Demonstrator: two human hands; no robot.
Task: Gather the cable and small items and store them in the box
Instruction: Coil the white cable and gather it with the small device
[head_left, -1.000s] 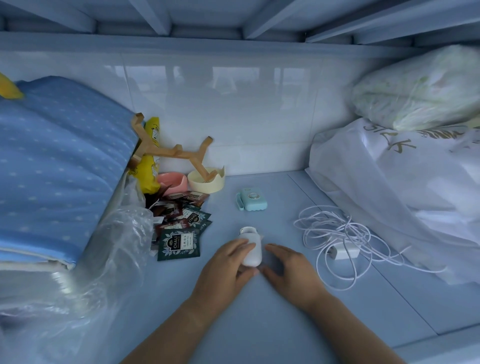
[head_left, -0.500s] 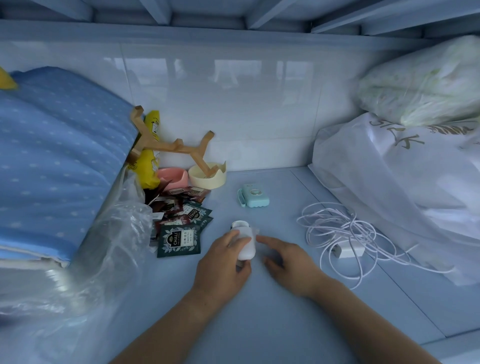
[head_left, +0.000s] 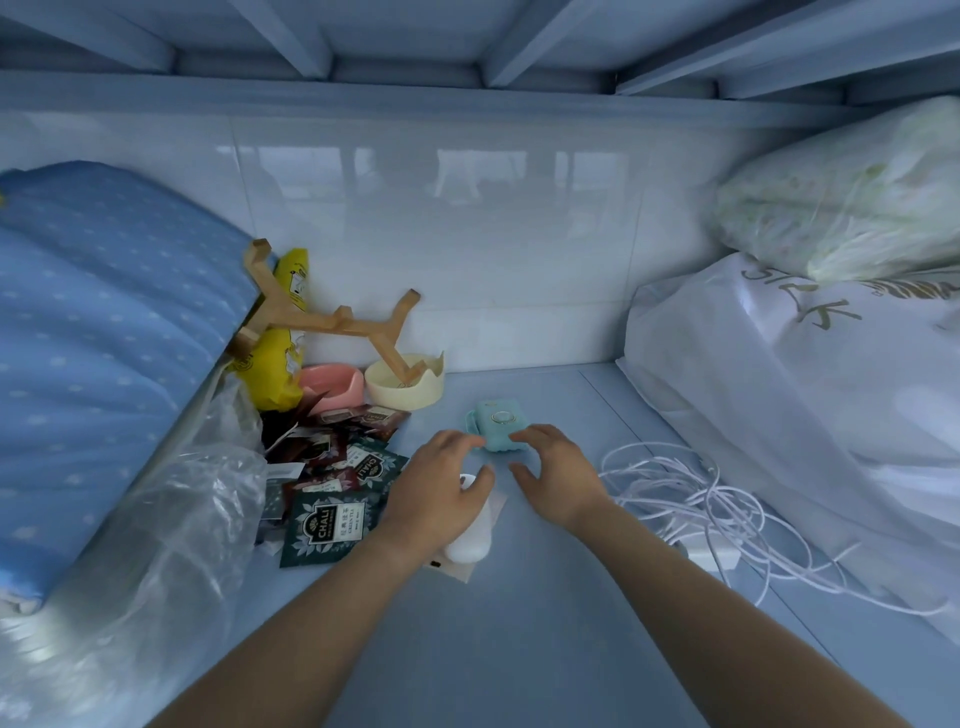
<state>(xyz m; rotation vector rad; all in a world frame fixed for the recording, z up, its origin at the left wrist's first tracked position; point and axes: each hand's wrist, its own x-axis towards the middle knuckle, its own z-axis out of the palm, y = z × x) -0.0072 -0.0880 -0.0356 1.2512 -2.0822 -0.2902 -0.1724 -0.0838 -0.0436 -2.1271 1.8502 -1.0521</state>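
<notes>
A small teal device (head_left: 497, 426) lies on the blue shelf (head_left: 519, 649), and both of my hands are spread on either side of it. My left hand (head_left: 441, 493) hovers with loosely curved fingers, fingertips just left of the device. My right hand (head_left: 556, 473) has its fingertips at the device's right front corner. A white capsule-shaped item (head_left: 470, 543) lies on the shelf, partly hidden under my left palm. To the right a tangled white cable (head_left: 691, 493) with its white charger block (head_left: 714, 553) is spread out. Dark tea sachets (head_left: 332, 519) are strewn to the left.
A cream bowl (head_left: 405, 392), a pink bowl (head_left: 332, 387), a wooden stand (head_left: 322, 322) and a yellow packet (head_left: 280, 364) crowd the back left. Blue bedding (head_left: 104, 364) in clear plastic (head_left: 171, 519) fills the left; white bags (head_left: 810, 415) fill the right. Beams run close overhead.
Both hands have moved forward from the white capsule item to the teal device. My left hand has let go of the white item, which now lies under its palm.
</notes>
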